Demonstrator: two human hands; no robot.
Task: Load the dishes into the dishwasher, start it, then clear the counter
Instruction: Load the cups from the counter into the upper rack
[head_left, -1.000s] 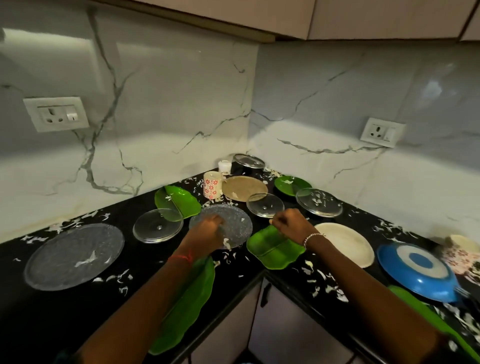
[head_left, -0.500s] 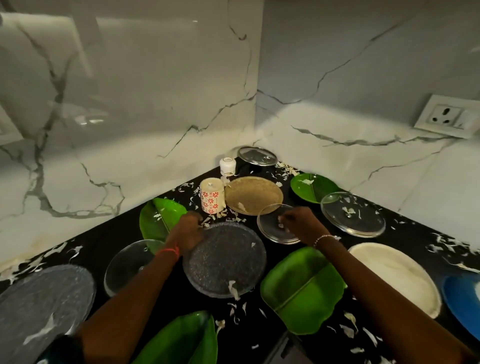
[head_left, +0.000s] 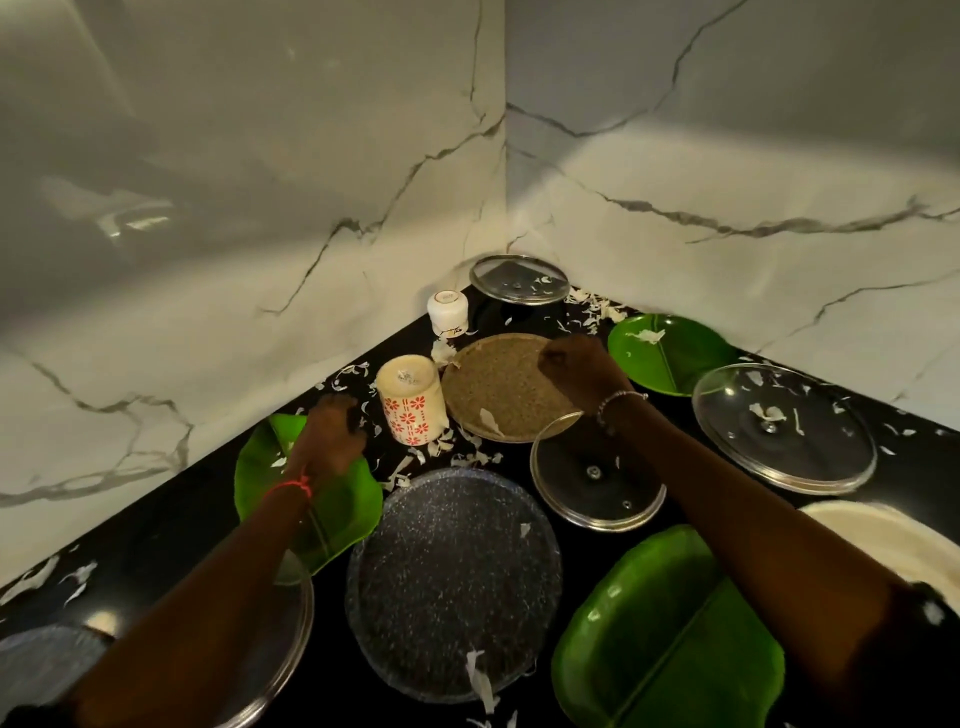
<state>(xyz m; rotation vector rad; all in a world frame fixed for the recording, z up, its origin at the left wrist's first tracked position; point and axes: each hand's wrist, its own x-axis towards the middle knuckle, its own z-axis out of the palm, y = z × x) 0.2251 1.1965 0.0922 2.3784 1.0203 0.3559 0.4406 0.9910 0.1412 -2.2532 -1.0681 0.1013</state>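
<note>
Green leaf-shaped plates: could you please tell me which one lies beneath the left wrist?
The green leaf-shaped plate left of the dark speckled plate, beneath the left hand; the other two lie to the right.

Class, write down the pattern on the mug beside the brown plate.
Cream mug with red-orange flower motifs; head view.

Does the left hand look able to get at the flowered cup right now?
Probably yes: the left hand is right beside the flowered cup, nothing standing between them, only loose white scraps around.
</note>
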